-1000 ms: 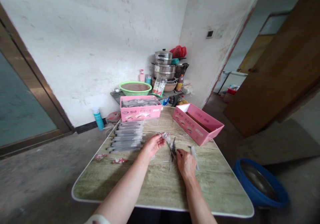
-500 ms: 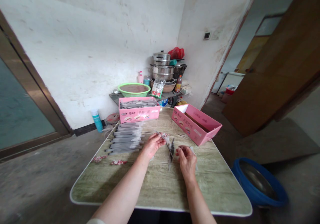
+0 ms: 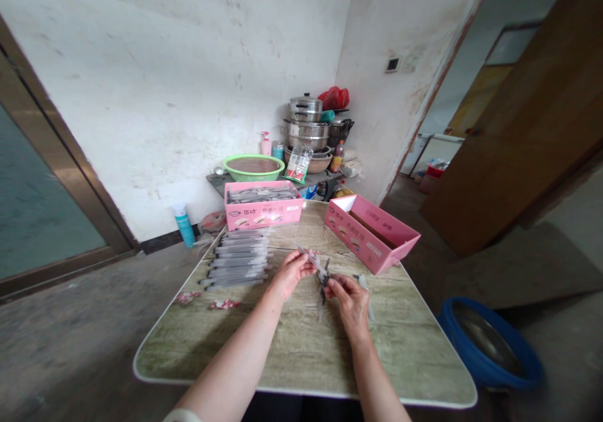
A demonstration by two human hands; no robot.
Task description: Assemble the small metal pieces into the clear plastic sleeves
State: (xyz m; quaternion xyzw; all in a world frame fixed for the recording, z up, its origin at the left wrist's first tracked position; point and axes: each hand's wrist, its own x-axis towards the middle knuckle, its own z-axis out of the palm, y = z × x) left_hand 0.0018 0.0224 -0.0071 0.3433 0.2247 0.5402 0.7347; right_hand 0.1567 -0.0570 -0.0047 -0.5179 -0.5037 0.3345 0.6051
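My left hand [image 3: 293, 274] is closed in a pinch around a slim pen [image 3: 306, 254] with a clear, greyish body, tilted down toward the right. The fingers of my right hand [image 3: 349, 297] are pinched together at the lower end of that pen; what they grip is too small to make out. Beneath and between both hands lies a small heap of thin dark pieces [image 3: 321, 296], partly covered by the fingers. Left of my left hand, several similar pens [image 3: 240, 262] with dark ends lie side by side in a stack. Some clear sleeve-like pieces [image 3: 362, 281] lie beside my right hand.
A pink box [image 3: 264, 215] filled with pens stands at the table's back left. Another pink box [image 3: 372, 233], with a brown inside bottom, sits at the back right. Behind are a green basin [image 3: 253, 176] and stacked pots [image 3: 307, 134]. A blue tub [image 3: 490, 343] stands right of the table [image 3: 301, 359].
My right hand has moved slightly left and up, so its fingertips now meet the lower end of the pen in my left hand. My left hand has barely moved.
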